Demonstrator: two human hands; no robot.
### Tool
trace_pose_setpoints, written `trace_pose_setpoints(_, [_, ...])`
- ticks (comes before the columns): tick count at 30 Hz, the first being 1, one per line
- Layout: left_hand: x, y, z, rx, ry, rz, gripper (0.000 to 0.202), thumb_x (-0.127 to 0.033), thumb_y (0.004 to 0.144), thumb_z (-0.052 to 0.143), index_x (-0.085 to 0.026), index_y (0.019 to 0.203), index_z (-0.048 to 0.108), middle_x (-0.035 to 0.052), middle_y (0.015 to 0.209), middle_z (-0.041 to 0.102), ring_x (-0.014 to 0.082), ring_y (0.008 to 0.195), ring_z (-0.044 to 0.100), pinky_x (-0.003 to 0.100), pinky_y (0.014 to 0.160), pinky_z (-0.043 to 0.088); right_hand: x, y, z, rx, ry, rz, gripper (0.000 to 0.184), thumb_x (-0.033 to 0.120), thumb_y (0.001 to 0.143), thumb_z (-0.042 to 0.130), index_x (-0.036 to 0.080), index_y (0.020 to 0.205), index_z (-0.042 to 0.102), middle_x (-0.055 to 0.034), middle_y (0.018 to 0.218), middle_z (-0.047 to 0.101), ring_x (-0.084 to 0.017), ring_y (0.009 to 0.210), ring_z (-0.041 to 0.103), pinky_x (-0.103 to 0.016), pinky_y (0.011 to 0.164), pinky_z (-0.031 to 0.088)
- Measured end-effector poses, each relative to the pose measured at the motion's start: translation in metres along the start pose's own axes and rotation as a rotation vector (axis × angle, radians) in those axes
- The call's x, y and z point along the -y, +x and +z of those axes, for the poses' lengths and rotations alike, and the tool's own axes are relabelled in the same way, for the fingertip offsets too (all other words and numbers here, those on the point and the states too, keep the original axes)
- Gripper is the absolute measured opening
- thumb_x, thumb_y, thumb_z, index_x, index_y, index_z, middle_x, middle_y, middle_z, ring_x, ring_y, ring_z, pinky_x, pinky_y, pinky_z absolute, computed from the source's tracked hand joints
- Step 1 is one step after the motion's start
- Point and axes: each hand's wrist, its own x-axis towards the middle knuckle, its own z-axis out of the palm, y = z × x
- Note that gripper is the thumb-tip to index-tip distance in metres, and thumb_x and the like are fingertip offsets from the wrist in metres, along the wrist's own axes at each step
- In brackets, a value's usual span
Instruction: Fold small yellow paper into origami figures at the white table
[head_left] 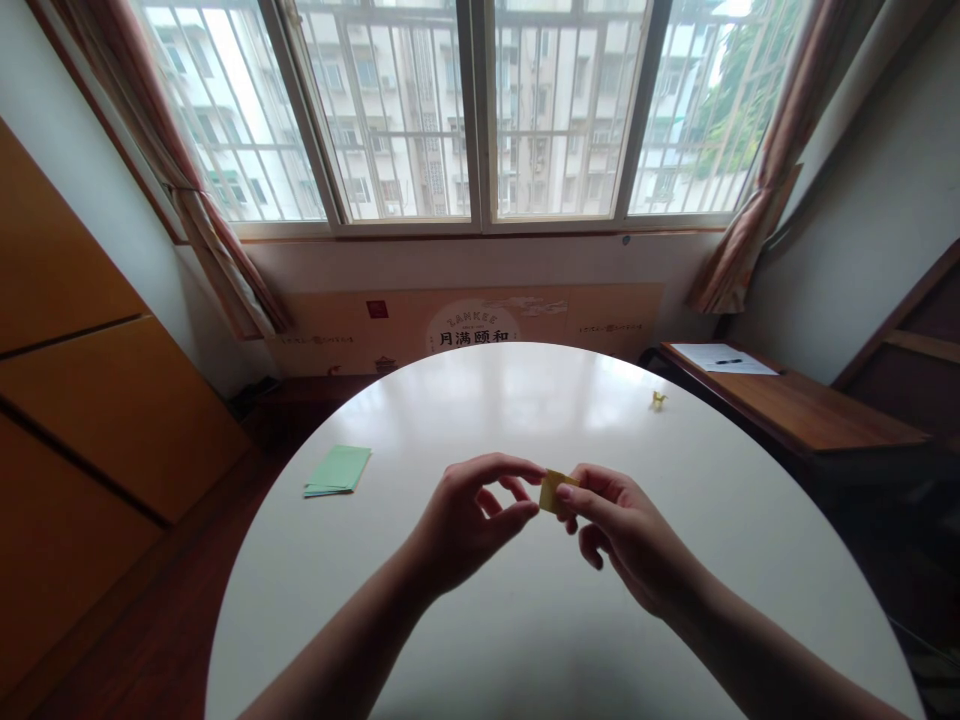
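Head view — forward, down over table (525,600).

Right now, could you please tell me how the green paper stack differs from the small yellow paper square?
The green paper stack looks larger than the small yellow paper square. The green stack lies on the round white table; the yellow square is in the grip of the right hand. The green stack shows offset sheets; the yellow square looks like one compact piece. Both have straight edges.

Window (477,120) between two curtains (215,240)
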Motion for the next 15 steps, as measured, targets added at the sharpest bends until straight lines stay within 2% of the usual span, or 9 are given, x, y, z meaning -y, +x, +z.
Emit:
trace_pose_setpoints(4, [-0.0015, -0.0002, -0.0004, -0.011, 0.06, 0.057, 0.013, -0.013, 0.081, 0.068, -0.018, 0.092, 0.073, 0.008, 0.09, 0.072, 0.0157, 0.07, 0.068, 0.022, 0.054, 0.051, -0.0023, 0.0, 0.0003, -0.054, 0.031, 0.02, 0.028, 0.037, 0.079, 0.073, 0.017, 0.067, 0.057, 0.0023, 0.065, 0.05, -0.009, 0.052, 0.037, -0.021, 0.043, 0.025])
trace_pose_setpoints(8, [-0.0009, 0.0005, -0.0025, -0.002, 0.141, 0.137, 0.011, -0.017, 0.086, 0.065, -0.019, 0.084, 0.076, 0.0092, 0.089, 0.073, 0.0169, 0.073, 0.068, 0.023, 0.056, 0.053, -0.003, -0.0004, -0.0006, -0.067, 0.044, 0.05, 0.031, 0.039, 0.079, 0.074, 0.018, 0.067, 0.055, 0.0039, 0.062, 0.047, -0.008, 0.05, 0.032, -0.023, 0.045, 0.02])
trace_pose_setpoints(15, [0.0007, 0.0016, -0.0047, 0.003, 0.195, 0.179, 0.009, -0.02, 0.086, 0.068, -0.019, 0.09, 0.076, 0.0086, 0.091, 0.072, 0.0152, 0.072, 0.068, 0.023, 0.056, 0.053, -0.0023, -0.0012, -0.0002, -0.027, 0.034, 0.08, 0.033, 0.04, 0.078, 0.075, 0.018, 0.067, 0.053, 0.0048, 0.06, 0.044, -0.007, 0.049, 0.028, -0.023, 0.045, 0.014])
